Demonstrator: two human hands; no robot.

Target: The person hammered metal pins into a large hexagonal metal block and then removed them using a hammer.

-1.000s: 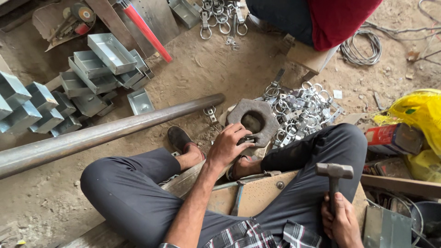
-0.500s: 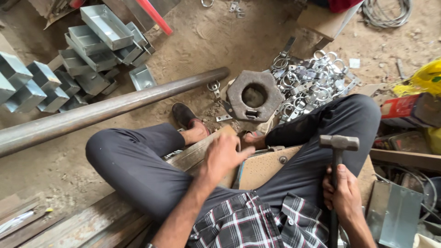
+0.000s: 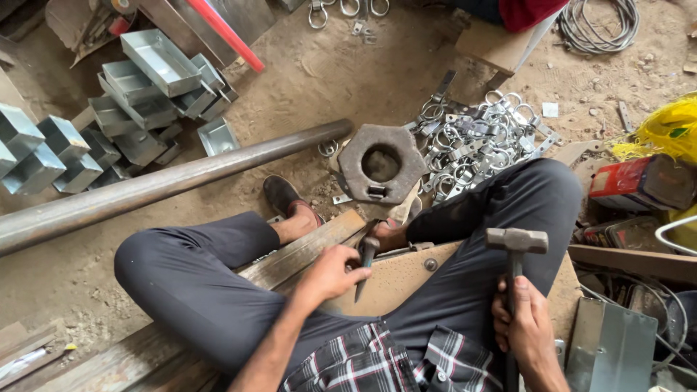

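Observation:
I sit on the ground with my legs drawn up. My left hand point(image 3: 332, 272) grips a short steel punch point(image 3: 365, 260), its tip pointing down at a brown flat plate point(image 3: 385, 279) between my legs. My right hand point(image 3: 526, 330) is closed on the handle of a hammer point(image 3: 516, 243), its head upright beside my right knee. Just beyond my feet lies a thick hexagonal iron block with a round hole point(image 3: 382, 162). A heap of shiny metal ring clamps point(image 3: 475, 138) is piled to its right.
A long steel pipe point(image 3: 160, 185) runs across the dirt floor on the left. Stacked galvanized metal trays point(image 3: 149, 80) and boxes point(image 3: 43, 149) stand behind it. Another person in red sits at the top point(image 3: 526, 11). Coiled wire point(image 3: 599, 25) and a red box point(image 3: 639, 181) lie right.
My left hand has pulled back from the iron block toward my lap and now holds the punch over the plate. The hammer stays upright in my right hand.

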